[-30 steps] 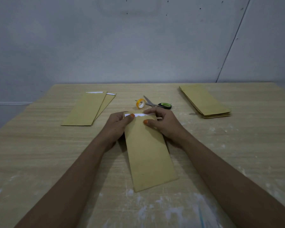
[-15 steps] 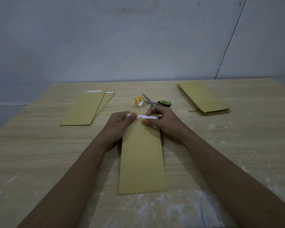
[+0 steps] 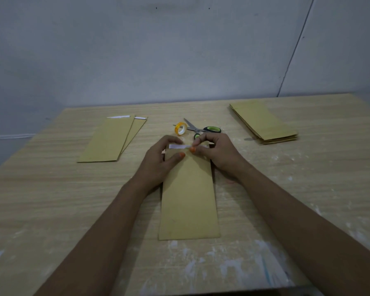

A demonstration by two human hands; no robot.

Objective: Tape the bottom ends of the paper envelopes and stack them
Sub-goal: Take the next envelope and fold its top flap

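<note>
Wooden table (image 3: 51, 189), pale, with white smears across the near edge. Grey wall (image 3: 137, 50) behind it.

Around the work area: a yellow tape roll (image 3: 180, 129) stands on its edge just beyond the hands, touching or nearly touching the scissors (image 3: 202, 129) (green-and-black handles, blades pointing far-left). One handle loop is partly hidden behind the right hand's fingers. Far left lie two finished envelopes (image 3: 109, 139), overlapped and fanned a little, each with a white tape strip at its far end. Far right sits a thicker stack of envelopes (image 3: 263, 122), angled, well apart from everything else. No containers in view.

The envelope (image 3: 188, 199) being worked lies flat in the centre, long axis running away from the person, near end square to the table edge. A white tape strip (image 3: 178, 146) runs across its far end.

Left hand (image 3: 160, 161) rests on the envelope's far-left corner: fingers curl over the far edge, thumb lies flat on the paper, so it holds that end between thumb and fingers. Right hand (image 3: 216, 152) is on the far-right corner, fingers curled, thumb and forefinger tips pinched on the tape strip near its middle (orange nails visible on both thumbs). Both forearms cross the table and cover the envelope's side edges near the far end.
</note>
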